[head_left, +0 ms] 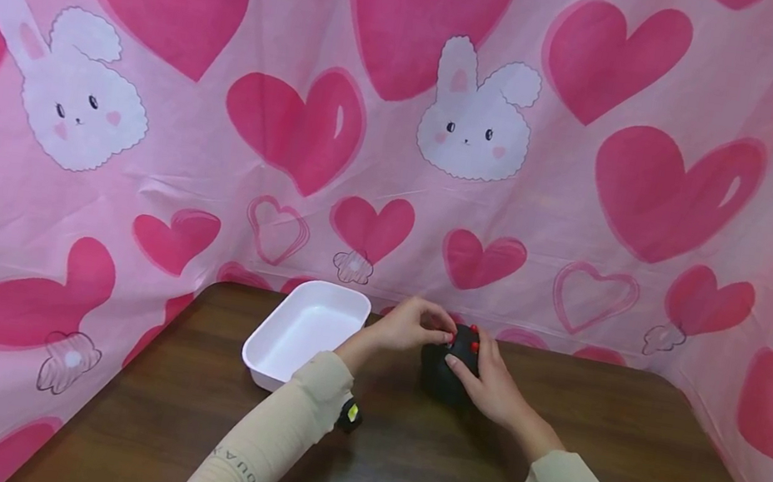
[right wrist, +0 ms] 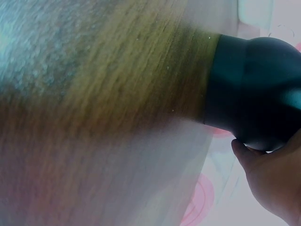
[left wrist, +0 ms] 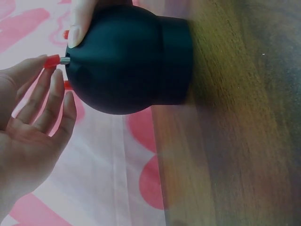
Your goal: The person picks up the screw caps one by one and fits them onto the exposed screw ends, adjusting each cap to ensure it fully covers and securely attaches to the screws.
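A black dome-shaped holder (head_left: pixel 439 377) with a short cylindrical base (left wrist: pixel 176 61) stands on the table. Several small red-topped pieces stick out of its top, one red tip (left wrist: pixel 67 85) showing below the others in the left wrist view. My left hand (head_left: pixel 406 328) pinches a red-handled metal pin (left wrist: pixel 52 61) between thumb and fingertips; its silvery shaft meets the top of the dome. Around the dome's right side, my right hand (head_left: pixel 494 384) grips it, thumb toward me. In the right wrist view the right fingers are mostly hidden.
A white rectangular tray (head_left: pixel 252 359) sits left of the holder, close to my left forearm. The brown wooden table (head_left: pixel 409 481) ends at a back edge against a pink cloth (head_left: pixel 557 217) printed with hearts and rabbits.
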A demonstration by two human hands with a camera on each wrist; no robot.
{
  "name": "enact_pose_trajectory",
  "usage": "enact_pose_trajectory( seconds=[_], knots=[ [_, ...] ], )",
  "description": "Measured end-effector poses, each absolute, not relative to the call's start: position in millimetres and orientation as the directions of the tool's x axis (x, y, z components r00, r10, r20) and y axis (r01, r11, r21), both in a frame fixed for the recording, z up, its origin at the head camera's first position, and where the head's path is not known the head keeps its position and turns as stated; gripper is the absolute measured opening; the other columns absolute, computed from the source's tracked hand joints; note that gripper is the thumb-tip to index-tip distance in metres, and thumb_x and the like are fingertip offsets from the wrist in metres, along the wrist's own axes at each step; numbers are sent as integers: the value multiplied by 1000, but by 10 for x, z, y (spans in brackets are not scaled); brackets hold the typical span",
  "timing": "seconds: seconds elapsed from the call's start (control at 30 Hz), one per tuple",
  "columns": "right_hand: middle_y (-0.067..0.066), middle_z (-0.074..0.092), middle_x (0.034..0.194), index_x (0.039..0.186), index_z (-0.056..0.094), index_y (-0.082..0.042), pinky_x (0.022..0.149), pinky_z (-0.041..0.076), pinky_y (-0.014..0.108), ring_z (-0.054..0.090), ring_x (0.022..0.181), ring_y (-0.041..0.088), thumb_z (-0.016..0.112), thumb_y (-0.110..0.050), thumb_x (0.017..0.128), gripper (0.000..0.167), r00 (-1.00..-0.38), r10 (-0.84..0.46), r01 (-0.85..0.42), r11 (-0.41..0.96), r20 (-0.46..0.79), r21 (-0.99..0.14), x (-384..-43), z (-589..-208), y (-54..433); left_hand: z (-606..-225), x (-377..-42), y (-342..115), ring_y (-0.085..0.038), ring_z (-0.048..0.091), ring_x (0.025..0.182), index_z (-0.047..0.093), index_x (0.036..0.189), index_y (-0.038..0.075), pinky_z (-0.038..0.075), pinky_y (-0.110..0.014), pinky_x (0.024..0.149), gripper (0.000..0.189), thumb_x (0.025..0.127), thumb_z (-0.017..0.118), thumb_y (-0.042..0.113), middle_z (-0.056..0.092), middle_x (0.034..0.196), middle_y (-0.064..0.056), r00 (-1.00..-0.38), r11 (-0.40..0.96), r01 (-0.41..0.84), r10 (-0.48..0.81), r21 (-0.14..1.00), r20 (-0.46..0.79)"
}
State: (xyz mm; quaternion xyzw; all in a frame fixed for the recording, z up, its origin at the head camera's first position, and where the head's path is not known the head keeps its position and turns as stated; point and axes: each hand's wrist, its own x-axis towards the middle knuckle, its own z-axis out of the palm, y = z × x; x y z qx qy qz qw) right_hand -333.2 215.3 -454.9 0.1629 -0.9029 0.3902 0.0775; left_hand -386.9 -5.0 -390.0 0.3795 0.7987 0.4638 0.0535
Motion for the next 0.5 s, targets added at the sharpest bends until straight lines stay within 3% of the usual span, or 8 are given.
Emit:
enact_pose_trajectory(
  seconds=[0.5],
  knots=[
    [24,35,149,158,17,-1,110,38,64,47,130,45,61,-51,100,88,-938,-225,-345,645,262,-681,-3331,-4556,2155,-3986,-3884,-23,-12,69,94,77,112,8,56,-24,88,19,94,74,11,75,104,-2,-706,302,578,650,758,280]
  ],
)
